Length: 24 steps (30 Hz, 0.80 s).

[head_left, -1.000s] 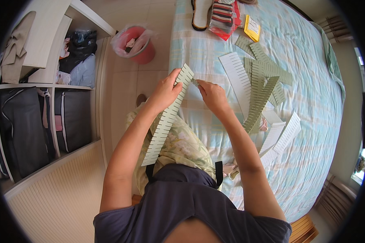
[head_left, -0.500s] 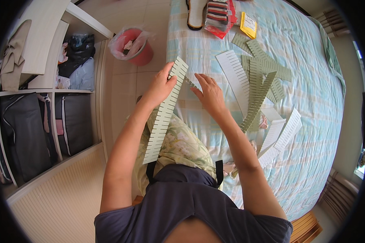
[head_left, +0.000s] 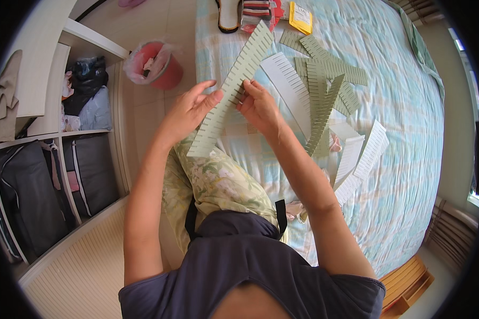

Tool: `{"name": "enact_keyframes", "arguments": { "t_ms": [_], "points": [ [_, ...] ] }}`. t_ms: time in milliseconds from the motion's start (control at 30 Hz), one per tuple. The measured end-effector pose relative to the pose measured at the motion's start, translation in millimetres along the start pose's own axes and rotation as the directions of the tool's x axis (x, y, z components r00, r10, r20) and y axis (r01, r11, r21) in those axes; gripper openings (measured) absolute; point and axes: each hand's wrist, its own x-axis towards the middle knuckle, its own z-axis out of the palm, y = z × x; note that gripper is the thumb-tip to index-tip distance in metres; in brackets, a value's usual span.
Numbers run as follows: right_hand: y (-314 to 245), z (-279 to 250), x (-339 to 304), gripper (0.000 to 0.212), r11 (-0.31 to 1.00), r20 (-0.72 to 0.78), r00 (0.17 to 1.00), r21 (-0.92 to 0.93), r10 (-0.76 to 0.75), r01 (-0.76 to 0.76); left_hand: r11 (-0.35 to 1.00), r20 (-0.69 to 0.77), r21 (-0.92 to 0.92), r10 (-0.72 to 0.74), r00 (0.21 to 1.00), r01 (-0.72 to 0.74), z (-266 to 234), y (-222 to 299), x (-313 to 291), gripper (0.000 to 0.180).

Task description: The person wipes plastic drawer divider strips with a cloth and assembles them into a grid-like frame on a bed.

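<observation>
A long pale green slotted divider strip (head_left: pixel 230 90) slants in front of me above my lap, its upper end over the bed's edge. My right hand (head_left: pixel 259 106) pinches its right edge near the middle, thumb and fingers closed on it. At the opposite edge is my left hand (head_left: pixel 191 109), thumb tip up against the strip and fingers apart, not wrapped round it. More green slotted strips (head_left: pixel 316 87) lie crossed in a heap on the bed to the right. White slotted strips (head_left: pixel 286 85) lie beside and nearer than that heap.
The bed (head_left: pixel 404 117) has a checked cover. At its far end are an insole (head_left: pixel 229 16), a packet of striped fabric (head_left: pixel 256 13) and a yellow packet (head_left: pixel 300 18). A red lined bin (head_left: pixel 167 72) stands on the floor. Left is a cabinet with dark storage bags (head_left: pixel 32 175).
The strip has moved up and away from my lap. My right hand, earlier apart from the long strip, now grips it; my left hand has loosened its hold and spread its fingers.
</observation>
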Motion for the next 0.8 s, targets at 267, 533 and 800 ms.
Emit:
{"name": "enact_keyframes", "arguments": {
  "t_ms": [267,533,800],
  "points": [
    [-68.8,-15.2,33.2,0.032,0.969,0.072,0.995,-0.235,-0.062,0.078,1.000,-0.073,0.006,-0.006,0.997,0.006,26.3,-32.5,-24.2,0.026],
    [-80.5,36.6,-5.0,0.066,-0.666,0.747,0.644,-0.565,-0.163,0.487,0.918,-0.215,0.379,0.205,0.955,-0.111,23.8,-51.8,-5.2,0.018],
    [-69.1,41.9,58.9,0.018,-0.577,0.565,0.728,-0.468,0.388,0.670,0.989,-0.374,0.100,0.135,0.918,-0.105,31.5,-63.4,11.6,0.019]
  ]
}}
